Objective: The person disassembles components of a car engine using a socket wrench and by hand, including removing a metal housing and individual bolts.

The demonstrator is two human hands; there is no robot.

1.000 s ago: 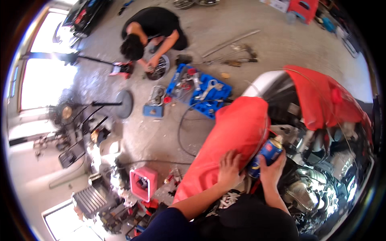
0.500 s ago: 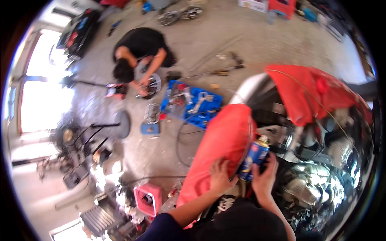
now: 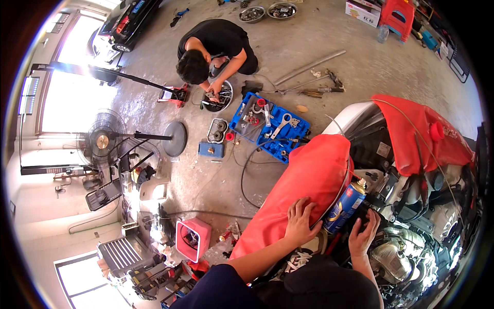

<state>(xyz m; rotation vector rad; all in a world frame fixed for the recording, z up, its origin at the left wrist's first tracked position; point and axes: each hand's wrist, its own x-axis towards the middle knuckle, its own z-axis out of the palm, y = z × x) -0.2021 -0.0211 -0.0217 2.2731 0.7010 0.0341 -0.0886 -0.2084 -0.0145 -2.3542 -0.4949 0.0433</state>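
The blue spray can [image 3: 346, 207] sits at the near edge of the engine bay, between the person's two hands and against the side of a long red cover [image 3: 293, 190]. Its tin wall should be stiff, smooth and rather slippery if oily, light to moderately heavy depending on its fill, and prone to denting. The sound place to take hold is around the middle of the body, clear of the pale nozzle [image 3: 362, 182]. The left hand [image 3: 301, 224] lies on the cover, fingers spread, its grip around nothing; the right hand [image 3: 364, 234] is just beside the can, fingers parted and curved, grip likewise released. What the can's base rests on is hard to make out, so it may be standing or propped.

The cover looks soft and pliable, with a smooth sheen. Bare metal of the engine [image 3: 396, 252] shows to the right. On the concrete floor [image 3: 288, 46] lie a blue tool case [image 3: 277, 114] and a pink bin [image 3: 204, 234]; beyond, a crouching co-worker [image 3: 218, 44] reaches into a metal basin [image 3: 230, 103], with a fan [image 3: 103, 140] towards the bright windows.
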